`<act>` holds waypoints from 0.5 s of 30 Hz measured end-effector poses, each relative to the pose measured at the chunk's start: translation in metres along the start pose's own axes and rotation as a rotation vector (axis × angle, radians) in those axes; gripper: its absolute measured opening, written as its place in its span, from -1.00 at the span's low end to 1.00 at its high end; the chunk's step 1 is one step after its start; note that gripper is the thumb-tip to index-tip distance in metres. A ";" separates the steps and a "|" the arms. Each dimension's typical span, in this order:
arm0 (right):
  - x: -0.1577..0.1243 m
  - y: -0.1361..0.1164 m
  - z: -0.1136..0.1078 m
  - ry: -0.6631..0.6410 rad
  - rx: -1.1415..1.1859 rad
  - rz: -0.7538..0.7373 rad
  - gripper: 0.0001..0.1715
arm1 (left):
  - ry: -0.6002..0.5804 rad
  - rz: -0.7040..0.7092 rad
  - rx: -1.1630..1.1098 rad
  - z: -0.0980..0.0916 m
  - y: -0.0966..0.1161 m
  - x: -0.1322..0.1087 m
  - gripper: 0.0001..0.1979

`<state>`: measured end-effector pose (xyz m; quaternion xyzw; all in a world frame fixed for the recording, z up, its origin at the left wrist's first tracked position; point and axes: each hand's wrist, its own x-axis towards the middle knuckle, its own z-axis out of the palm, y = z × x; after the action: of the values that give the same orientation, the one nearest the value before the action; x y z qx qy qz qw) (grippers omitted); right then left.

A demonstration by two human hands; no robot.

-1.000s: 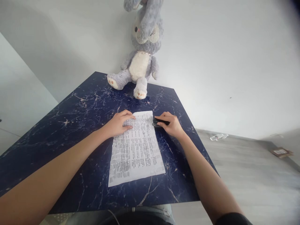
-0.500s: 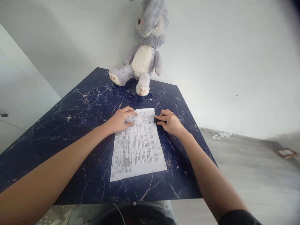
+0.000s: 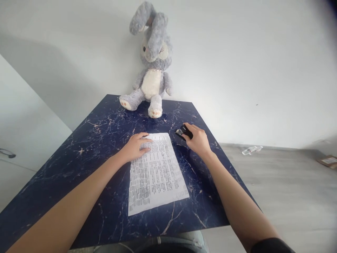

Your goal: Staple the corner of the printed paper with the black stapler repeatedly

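Observation:
A printed paper sheet (image 3: 157,173) lies on the dark blue marbled table (image 3: 86,147). My left hand (image 3: 135,147) rests flat on the sheet's upper left corner, fingers stretched out. My right hand (image 3: 198,139) is closed round a small black stapler (image 3: 182,133), which sits just off the sheet's upper right corner, a little apart from the paper's edge.
A grey plush rabbit (image 3: 151,72) sits against the white wall at the table's far edge. To the right, the grey floor holds a plastic bottle (image 3: 251,150) and a brown box (image 3: 328,161). The table's right edge runs close to my right forearm.
My right hand has drawn the stapler away from the paper's top right edge, up and to the right. My left hand stays on the sheet. The camera tilted.

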<state>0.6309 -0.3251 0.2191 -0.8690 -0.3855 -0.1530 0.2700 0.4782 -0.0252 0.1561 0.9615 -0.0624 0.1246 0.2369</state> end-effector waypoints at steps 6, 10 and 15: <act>-0.011 -0.074 0.035 -0.101 0.317 -0.068 -0.55 | 0.033 -0.019 -0.051 -0.001 0.000 0.001 -0.69; -0.017 -0.095 0.063 -0.178 0.314 -0.101 -0.47 | 0.094 -0.017 -0.161 -0.007 -0.001 0.001 -0.74; -0.025 -0.073 0.052 -0.199 0.259 -0.059 -0.41 | 0.317 -0.124 -0.228 -0.008 -0.010 0.002 -0.75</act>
<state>0.5630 -0.2686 0.1907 -0.8261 -0.4520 -0.0230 0.3358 0.4806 -0.0122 0.1594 0.8989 0.0215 0.2516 0.3581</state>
